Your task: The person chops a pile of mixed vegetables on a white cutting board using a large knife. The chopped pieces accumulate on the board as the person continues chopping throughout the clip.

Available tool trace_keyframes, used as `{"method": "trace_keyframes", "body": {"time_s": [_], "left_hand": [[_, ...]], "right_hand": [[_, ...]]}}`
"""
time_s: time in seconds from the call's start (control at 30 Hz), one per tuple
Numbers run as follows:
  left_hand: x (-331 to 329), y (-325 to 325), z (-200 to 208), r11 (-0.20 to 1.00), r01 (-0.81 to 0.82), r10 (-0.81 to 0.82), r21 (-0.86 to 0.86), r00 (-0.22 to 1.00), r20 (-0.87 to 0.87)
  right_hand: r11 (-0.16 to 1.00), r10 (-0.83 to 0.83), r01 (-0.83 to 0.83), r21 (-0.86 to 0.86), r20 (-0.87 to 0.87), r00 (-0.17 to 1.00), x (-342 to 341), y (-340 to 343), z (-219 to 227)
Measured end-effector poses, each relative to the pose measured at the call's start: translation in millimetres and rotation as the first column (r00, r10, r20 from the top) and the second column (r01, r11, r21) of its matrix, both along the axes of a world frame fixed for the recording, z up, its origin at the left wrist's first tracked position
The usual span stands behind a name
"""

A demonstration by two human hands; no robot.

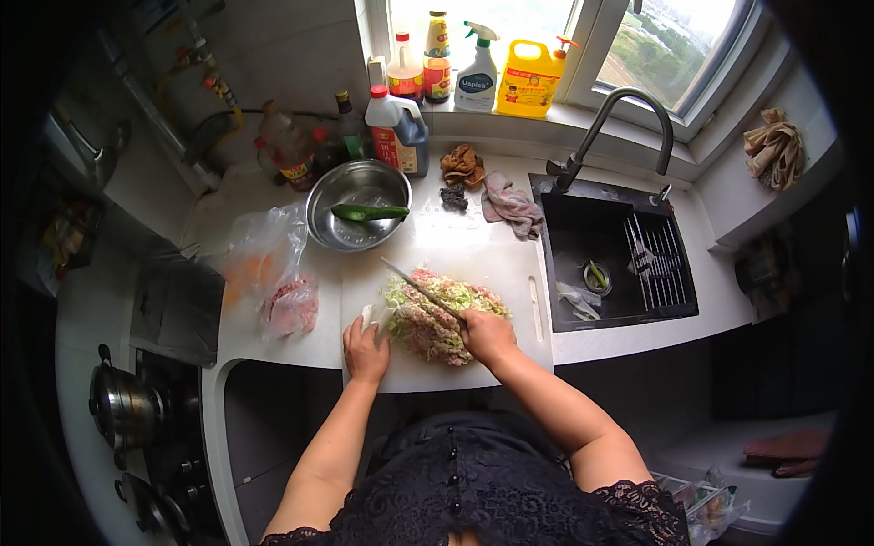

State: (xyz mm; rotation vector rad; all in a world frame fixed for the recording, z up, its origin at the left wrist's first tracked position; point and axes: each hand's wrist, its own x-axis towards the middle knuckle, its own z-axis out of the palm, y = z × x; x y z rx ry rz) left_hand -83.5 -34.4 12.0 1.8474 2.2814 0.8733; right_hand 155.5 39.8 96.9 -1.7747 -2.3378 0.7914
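My right hand (489, 337) is wrapped round the handle of a knife (423, 290), whose blade points up and left across a heap of chopped pale-green vegetable and pink minced meat (435, 323). The heap lies on a white cutting board (510, 273) at the counter's front edge. Left of the heap, my left hand (366, 351) rests on the board with its fingers apart. A small white piece (369, 315) shows by its fingertips; I cannot make out what it is.
Behind the board stands a steel bowl (319, 205) holding a cucumber (369, 212). Plastic bags of meat (291, 305) lie left. A black sink (569, 246) with a tap (669, 136) is right. Bottles line the back; a cloth (512, 206) lies near the sink. Pots stand far left.
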Motion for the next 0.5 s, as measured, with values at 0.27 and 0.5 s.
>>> {"method": "trace_keyframes", "body": {"time_s": [0.27, 0.5], "left_hand": [[8.9, -1.0, -0.6, 0.999, 0.045, -0.045, 0.028, 0.999, -0.001], [9.6, -1.0, 0.2, 0.997, 0.077, -0.078, 0.032, 0.997, 0.017]], "right_hand": [[0.999, -0.015, 0.017, -0.030, 0.057, 0.998, 9.7, 15.1, 10.4], [0.996, -0.046, 0.055, -0.071, 0.112, 0.993, 14.8, 20.2, -18.2]]}}
